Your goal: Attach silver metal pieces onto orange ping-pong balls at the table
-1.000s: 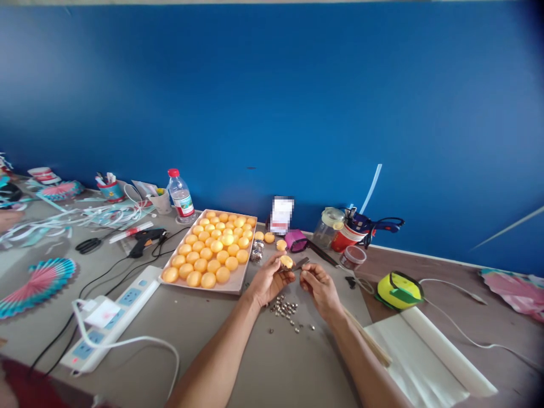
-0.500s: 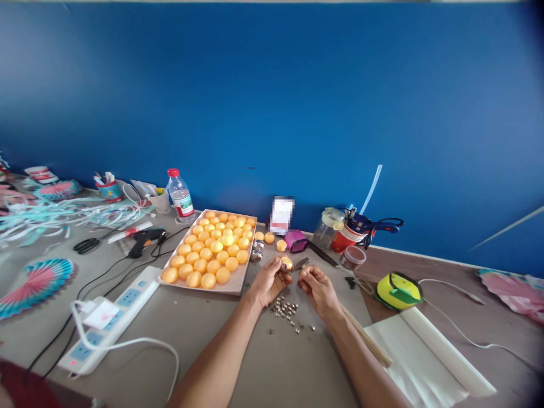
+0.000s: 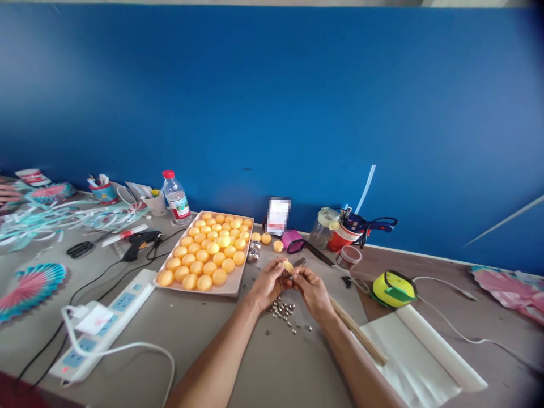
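My left hand is closed around an orange ping-pong ball, whose lower part looks covered with small shiny metal pieces. Pinched together at the right side of that ball are the fingertips of my right hand; anything between them is too small to make out. Below the hands lies a loose pile of small shiny silver pieces. Two silver-covered balls rest beyond my left hand, close to several plain orange balls. A flat metal blade shows just behind my fingertips.
A shallow box full of orange balls stands left, near a water bottle, glue gun and power strip. At right are a glass jar, wooden sticks, a yellow tape roll and white paper.
My right hand has moved left, bringing its fingertips from apart to against the ball in my left hand. The whole view has shifted slightly.
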The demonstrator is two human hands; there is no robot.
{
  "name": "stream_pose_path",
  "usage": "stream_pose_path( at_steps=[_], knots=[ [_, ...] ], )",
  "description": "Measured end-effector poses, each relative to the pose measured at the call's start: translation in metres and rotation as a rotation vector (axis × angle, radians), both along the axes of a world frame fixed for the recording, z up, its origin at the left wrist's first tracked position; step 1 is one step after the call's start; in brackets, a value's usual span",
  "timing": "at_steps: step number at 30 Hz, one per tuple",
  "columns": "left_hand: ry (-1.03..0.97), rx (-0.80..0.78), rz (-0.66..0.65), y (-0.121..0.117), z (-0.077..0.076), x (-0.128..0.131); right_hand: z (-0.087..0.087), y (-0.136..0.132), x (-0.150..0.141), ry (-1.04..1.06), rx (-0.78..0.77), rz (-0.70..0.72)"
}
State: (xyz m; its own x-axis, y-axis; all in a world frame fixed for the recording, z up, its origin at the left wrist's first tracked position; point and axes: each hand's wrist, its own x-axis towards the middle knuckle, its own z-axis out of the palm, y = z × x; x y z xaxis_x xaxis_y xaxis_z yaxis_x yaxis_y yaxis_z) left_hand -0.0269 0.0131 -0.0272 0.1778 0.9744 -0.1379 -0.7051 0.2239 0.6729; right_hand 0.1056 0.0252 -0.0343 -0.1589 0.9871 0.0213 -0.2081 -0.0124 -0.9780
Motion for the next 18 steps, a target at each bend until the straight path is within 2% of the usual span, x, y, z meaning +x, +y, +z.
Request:
stream_pose_path(
  at_steps=[5, 11, 15, 18],
  knots=[
    [0.009, 0.032, 0.007, -0.002, 0.001, 0.003, -0.001, 0.0, -0.002, -0.116, 0.053, -0.01],
    [0.091, 0.095, 0.092, -0.003, 0.0, 0.01, 0.002, -0.002, -0.005, -0.206, 0.084, -0.031],
    [0.143, 0.144, 0.125, -0.003, -0.005, 0.014, 0.003, -0.004, -0.005, -0.199, 0.055, -0.109],
    [0.214, 0.174, 0.132, -0.004, -0.009, 0.013, 0.001, -0.004, -0.005, -0.174, 0.036, -0.098]
  ],
)
